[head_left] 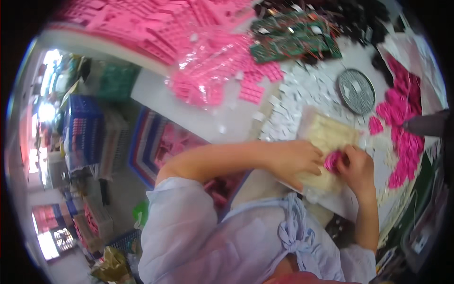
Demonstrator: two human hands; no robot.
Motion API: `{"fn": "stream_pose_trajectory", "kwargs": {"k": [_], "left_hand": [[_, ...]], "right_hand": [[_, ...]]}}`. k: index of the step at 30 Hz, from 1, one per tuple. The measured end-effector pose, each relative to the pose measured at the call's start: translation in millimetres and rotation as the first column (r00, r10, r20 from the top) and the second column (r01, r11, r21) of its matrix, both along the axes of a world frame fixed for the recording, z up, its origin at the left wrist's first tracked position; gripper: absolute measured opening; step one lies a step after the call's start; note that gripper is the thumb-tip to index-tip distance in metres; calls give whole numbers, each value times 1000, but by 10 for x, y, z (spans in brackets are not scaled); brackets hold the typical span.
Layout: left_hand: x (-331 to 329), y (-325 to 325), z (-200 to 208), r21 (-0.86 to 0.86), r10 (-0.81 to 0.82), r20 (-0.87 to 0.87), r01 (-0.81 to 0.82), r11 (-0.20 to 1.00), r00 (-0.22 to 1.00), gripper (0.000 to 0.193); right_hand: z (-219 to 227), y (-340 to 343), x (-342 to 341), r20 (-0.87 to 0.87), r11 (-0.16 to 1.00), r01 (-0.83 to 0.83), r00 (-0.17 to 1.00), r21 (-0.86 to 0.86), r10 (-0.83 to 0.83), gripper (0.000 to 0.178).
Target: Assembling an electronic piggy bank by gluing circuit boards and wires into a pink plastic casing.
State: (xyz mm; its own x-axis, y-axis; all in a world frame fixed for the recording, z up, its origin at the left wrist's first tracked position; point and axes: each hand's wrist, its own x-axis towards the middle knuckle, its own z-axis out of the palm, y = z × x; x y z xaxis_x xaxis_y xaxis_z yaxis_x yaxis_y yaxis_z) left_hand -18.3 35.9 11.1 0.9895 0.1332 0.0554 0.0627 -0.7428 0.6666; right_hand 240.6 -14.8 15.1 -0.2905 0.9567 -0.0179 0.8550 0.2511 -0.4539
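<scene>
My right hand (358, 171) pinches a small magenta plastic piece (332, 162), its fingers closed on the piece's right side. My left hand (299, 163) has its fingers spread over the left edge of a pale yellow pad (326, 132), close to the magenta piece but seemingly not gripping it. The pad lies on the white table (227, 118) with clear plastic around it. At its right is a pile of similar magenta pieces (399, 109). Many small white pieces (293, 104) are spread beyond my left hand.
A round metal dish (355, 91) holds tiny grey parts. Green circuit boards (293, 38) with wires are stacked at the far side, beside a clear bag of pink parts (201, 71). A dark tapered tool (425, 125) juts in from the right. A striped crate (151, 135) stands left.
</scene>
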Motion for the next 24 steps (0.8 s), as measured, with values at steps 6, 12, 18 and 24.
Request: {"fn": "stream_pose_trajectory", "kwargs": {"k": [6,12,18,24], "left_hand": [[-1249,1911,1162,-221,853,513,-945,241,98,29],[-2419,3591,1970,286,228,953,-840,-460,200,53],[-2547,3965,2627,39,920,373,-992,117,123,49],[-2474,4192,2762,367,902,410,-930,-30,133,56]], "right_hand": [[248,-122,167,-244,985,148,956,-85,-165,21],[226,-130,249,-267,999,50,962,-20,-54,21],[258,-255,263,-259,994,80,961,-78,-98,19],[160,-310,462,-182,1000,22,983,20,-18,19]]}}
